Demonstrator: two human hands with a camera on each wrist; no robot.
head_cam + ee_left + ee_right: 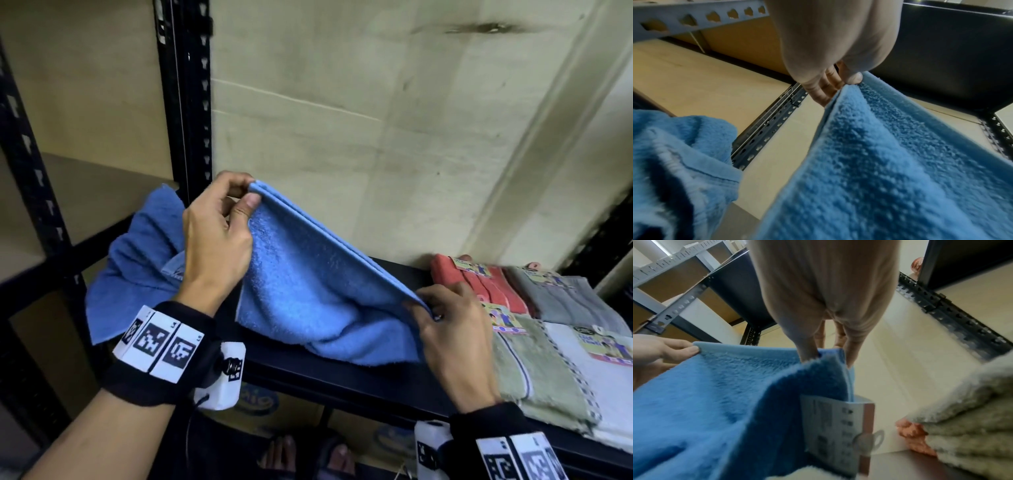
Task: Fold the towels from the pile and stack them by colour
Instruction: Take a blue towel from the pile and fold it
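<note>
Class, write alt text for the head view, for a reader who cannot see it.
Two hands hold a blue towel doubled over a black shelf: the left hand pinches one top corner, the right hand the other. A second blue towel lies crumpled at left; folded, tagged towels sit at right.

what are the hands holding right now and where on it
Both hold one light blue terry towel by its doubled top edge: left hand pinches one corner, right hand the other.

Label (835, 431) text on blue towel (715, 394) too blurred to read.
</note>
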